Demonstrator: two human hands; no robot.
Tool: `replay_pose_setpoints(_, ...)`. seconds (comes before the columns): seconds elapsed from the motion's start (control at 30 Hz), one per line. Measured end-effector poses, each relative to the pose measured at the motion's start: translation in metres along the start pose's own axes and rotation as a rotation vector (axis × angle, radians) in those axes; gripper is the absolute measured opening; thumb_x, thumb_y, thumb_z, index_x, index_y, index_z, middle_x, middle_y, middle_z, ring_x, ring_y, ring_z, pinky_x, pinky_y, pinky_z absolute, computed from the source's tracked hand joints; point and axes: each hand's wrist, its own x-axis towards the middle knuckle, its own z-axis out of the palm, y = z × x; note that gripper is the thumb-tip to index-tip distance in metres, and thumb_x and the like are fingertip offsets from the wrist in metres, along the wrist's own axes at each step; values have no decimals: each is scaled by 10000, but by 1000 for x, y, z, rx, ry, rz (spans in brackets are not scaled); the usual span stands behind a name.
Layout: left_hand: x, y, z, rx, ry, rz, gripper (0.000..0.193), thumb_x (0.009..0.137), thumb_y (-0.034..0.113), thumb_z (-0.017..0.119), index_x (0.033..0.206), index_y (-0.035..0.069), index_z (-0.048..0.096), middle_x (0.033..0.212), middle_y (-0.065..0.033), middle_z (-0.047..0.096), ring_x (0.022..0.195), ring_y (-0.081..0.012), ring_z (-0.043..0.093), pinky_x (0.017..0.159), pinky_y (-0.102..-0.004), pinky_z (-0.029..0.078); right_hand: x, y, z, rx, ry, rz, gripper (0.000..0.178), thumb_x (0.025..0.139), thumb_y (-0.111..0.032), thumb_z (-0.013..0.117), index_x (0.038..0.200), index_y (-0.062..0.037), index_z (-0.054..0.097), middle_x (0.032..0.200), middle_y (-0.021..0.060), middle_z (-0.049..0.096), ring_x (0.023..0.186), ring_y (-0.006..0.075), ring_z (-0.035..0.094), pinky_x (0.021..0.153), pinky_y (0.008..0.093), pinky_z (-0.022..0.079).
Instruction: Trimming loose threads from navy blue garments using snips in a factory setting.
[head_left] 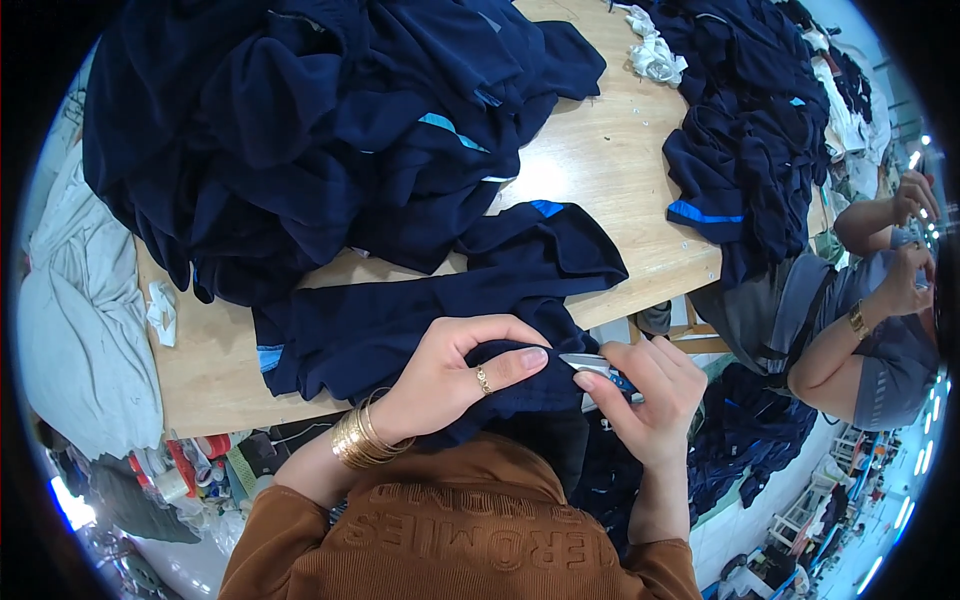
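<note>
Left hand [455, 375] is pinching the edge of a navy garment [420, 315] that trails off the desk [600, 160] edge. Right hand [645, 395], just beside it, grips small thread snips [590, 365], tips touching the fabric. Big navy pile [300, 130] sits beyond both hands.

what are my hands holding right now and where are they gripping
The left hand pinches the navy garment at a fold of its edge. The right hand grips small thread snips by the handle, blades pointing at that fold.
</note>
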Motion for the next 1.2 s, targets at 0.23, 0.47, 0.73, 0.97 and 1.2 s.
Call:
replay_pose_setpoints(0.23,1,-3,-2,-33,15,3,190,857,161,606,922,-16,628,746,12,590,685,-18,474,617,-177,392,3,-1,1,125,54,77,221,645,-190,766,735,-51,620,595,18,544,487,176,460,453,277,351)
replay_pose_setpoints(0.47,5,3,4,81,38,33,157,843,128,602,885,-21,627,790,-40,631,758,-65,543,700,-213,433,-1,-3,-7,188,13,163,347,646,-302,773,840,-59,620,703,39,595,570,184,558,502,267,429)
replay_pose_setpoints(0.73,0,-4,10,52,115,28,131,828,85,588,863,-34,628,773,-45,640,747,-78,559,724,-212,432,-3,-13,30,461,55,136,308,687,-64,729,979,-90,637,790,43,558,639,137,569,516,233,441)
replay_pose_setpoints(0.97,3,-7,16,-152,240,-93,94,790,61,557,806,-16,608,785,-19,599,751,-71,524,735,-197,390,-4,-14,47,409,222,156,243,669,18,682,898,-50,634,770,62,552,646,206,574,541,274,458)
replay_pose_setpoints(1.2,3,-19,12,-100,211,-64,104,822,72,581,819,-22,626,784,-20,618,760,-67,525,736,-197,396,-5,-14,50,424,144,262,183,705,13,633,856,-43,545,792,97,537,669,280,571,553,325,464)
